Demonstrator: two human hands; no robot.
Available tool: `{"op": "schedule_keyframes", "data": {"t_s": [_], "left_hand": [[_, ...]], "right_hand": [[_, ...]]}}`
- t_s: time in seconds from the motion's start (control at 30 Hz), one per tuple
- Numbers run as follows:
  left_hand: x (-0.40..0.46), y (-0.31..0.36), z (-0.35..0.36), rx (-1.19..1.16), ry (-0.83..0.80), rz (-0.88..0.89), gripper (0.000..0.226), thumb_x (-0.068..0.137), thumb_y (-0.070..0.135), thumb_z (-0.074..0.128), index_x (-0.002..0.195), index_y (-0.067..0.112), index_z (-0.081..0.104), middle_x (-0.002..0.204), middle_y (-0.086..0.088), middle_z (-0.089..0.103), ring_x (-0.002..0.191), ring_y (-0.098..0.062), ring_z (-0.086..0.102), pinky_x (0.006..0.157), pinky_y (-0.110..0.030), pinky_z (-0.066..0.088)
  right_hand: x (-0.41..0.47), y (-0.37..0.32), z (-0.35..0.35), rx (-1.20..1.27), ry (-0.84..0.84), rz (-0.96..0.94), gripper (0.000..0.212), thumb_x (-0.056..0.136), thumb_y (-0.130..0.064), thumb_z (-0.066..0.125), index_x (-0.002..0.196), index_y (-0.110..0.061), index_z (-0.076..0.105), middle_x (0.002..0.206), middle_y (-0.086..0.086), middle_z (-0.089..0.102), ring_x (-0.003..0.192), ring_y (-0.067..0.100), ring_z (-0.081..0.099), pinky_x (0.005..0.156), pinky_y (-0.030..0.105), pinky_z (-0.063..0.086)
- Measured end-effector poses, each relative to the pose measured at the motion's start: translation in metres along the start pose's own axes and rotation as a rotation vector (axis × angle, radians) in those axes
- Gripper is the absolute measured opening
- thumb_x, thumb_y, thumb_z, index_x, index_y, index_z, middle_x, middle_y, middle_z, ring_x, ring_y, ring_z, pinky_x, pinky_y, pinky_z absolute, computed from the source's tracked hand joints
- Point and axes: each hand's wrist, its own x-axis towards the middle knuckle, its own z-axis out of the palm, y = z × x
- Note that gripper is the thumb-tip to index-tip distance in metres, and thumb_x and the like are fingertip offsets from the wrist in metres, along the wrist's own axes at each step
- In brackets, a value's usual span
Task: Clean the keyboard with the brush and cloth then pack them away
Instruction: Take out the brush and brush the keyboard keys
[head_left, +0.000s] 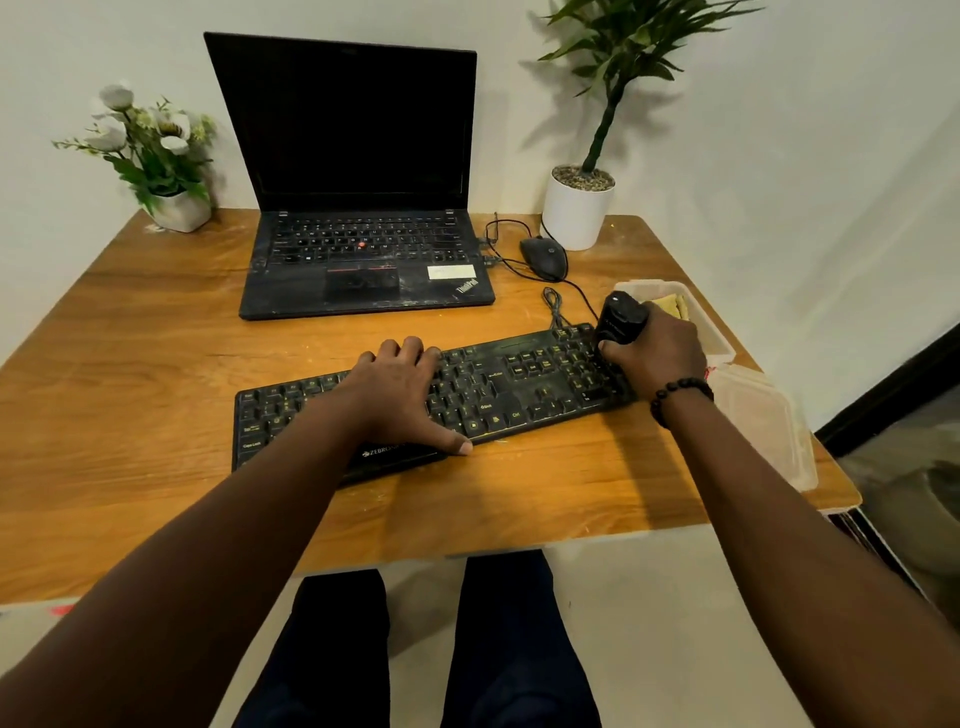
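A black dusty keyboard (519, 384) lies across the middle of the wooden table (156, 353). My left hand (405, 389) rests flat on its middle keys, fingers spread, thumb at the front edge. My right hand (654, 353) grips a black brush (621, 317) by its thick handle, held upright over the keyboard's right end; the bristles are hidden by the hand. A yellow cloth (672, 306) lies in a clear plastic container (711, 332) just behind my right hand.
An open black laptop (363, 260) stands behind the keyboard. A black mouse (543, 257) and its cable lie to its right. A white potted plant (576, 213) and a flower pot (179, 210) sit at the back corners. The container's lid (763, 421) lies at the right edge.
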Motion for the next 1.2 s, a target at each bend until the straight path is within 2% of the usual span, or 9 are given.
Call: {"op": "schedule_keyframes", "data": {"t_s": [0.27, 0.43, 0.57, 0.73, 0.83, 0.93, 1.0, 1.07, 1.2], "left_hand": [[-0.005, 0.0, 0.0, -0.012, -0.022, 0.029, 0.135, 0.059, 0.094, 0.053, 0.158, 0.015, 0.007, 0.158, -0.008, 0.019, 0.141, -0.031, 0.024, 0.114, -0.047, 0.026], [-0.005, -0.001, 0.003, -0.029, -0.013, 0.032, 0.135, 0.059, 0.094, 0.054, 0.158, 0.014, 0.008, 0.158, -0.008, 0.019, 0.141, -0.032, 0.024, 0.114, -0.047, 0.026], [-0.004, -0.001, 0.003, -0.036, -0.017, 0.04, 0.135, 0.058, 0.094, 0.053, 0.158, 0.014, 0.009, 0.157, -0.008, 0.019, 0.14, -0.033, 0.025, 0.114, -0.048, 0.026], [-0.004, 0.0, 0.003, -0.034, -0.014, 0.038, 0.135, 0.059, 0.092, 0.055, 0.158, 0.013, 0.008, 0.157, -0.009, 0.018, 0.141, -0.034, 0.023, 0.115, -0.049, 0.025], [-0.005, -0.002, 0.002, -0.084, -0.063, 0.052, 0.143, 0.055, 0.091, 0.059, 0.158, 0.015, -0.004, 0.162, -0.01, 0.009, 0.145, -0.037, 0.016, 0.118, -0.052, 0.019], [-0.019, -0.02, -0.008, -0.198, -0.172, 0.065, 0.154, 0.045, 0.087, 0.064, 0.153, 0.024, -0.027, 0.165, -0.007, -0.014, 0.15, -0.038, -0.009, 0.118, -0.056, 0.0], [-0.034, -0.044, -0.013, -0.186, -0.242, 0.023, 0.159, 0.041, 0.084, 0.067, 0.151, 0.025, -0.031, 0.164, -0.005, -0.02, 0.149, -0.037, -0.015, 0.118, -0.055, -0.004], [-0.051, -0.07, -0.01, -0.113, -0.305, -0.032, 0.163, 0.036, 0.085, 0.068, 0.151, 0.025, -0.03, 0.164, -0.004, -0.016, 0.149, -0.037, -0.01, 0.119, -0.053, 0.001], [-0.067, -0.088, 0.005, -0.097, -0.24, -0.052, 0.159, 0.044, 0.082, 0.076, 0.155, 0.022, -0.02, 0.163, -0.002, -0.004, 0.147, -0.034, 0.006, 0.119, -0.052, 0.011]], "right_hand": [[-0.047, 0.005, -0.009, 0.111, 0.078, -0.01, 0.042, 0.075, -0.033, 0.077, 0.11, -0.015, 0.062, 0.103, 0.007, 0.07, 0.096, 0.028, 0.064, 0.071, 0.032, 0.049], [-0.094, -0.001, 0.004, 0.246, 0.2, 0.172, 0.042, 0.075, -0.031, 0.078, 0.109, -0.014, 0.061, 0.106, 0.007, 0.067, 0.099, 0.026, 0.062, 0.075, 0.032, 0.049], [-0.14, -0.031, 0.023, 0.501, 0.221, 0.287, 0.041, 0.075, -0.026, 0.079, 0.11, -0.014, 0.061, 0.105, 0.001, 0.064, 0.093, 0.015, 0.059, 0.073, 0.023, 0.044], [-0.188, -0.066, 0.048, 0.529, 0.089, 0.106, 0.035, 0.071, -0.031, 0.08, 0.098, -0.019, 0.062, 0.089, -0.006, 0.064, 0.08, 0.009, 0.061, 0.066, 0.019, 0.05], [-0.186, -0.065, 0.043, 0.618, -0.005, 0.12, 0.031, 0.07, -0.034, 0.082, 0.093, -0.026, 0.063, 0.085, -0.012, 0.066, 0.078, 0.0, 0.062, 0.069, 0.018, 0.053], [-0.17, -0.047, 0.03, 0.708, 0.092, 0.27, 0.036, 0.072, -0.032, 0.081, 0.102, -0.026, 0.063, 0.093, -0.011, 0.067, 0.083, -0.001, 0.061, 0.072, 0.018, 0.052], [-0.159, -0.037, 0.03, 0.668, 0.176, 0.315, 0.049, 0.072, -0.034, 0.08, 0.114, -0.02, 0.061, 0.105, -0.003, 0.067, 0.093, 0.008, 0.063, 0.075, 0.023, 0.054], [-0.159, -0.037, 0.036, 0.61, 0.216, 0.309, 0.053, 0.071, -0.036, 0.08, 0.116, -0.017, 0.06, 0.11, 0.001, 0.067, 0.1, 0.017, 0.064, 0.082, 0.03, 0.055], [-0.192, -0.079, 0.055, 0.537, 0.188, 0.192, 0.035, 0.073, -0.026, 0.08, 0.1, -0.016, 0.06, 0.095, -0.002, 0.062, 0.085, 0.015, 0.06, 0.068, 0.017, 0.045]]}}
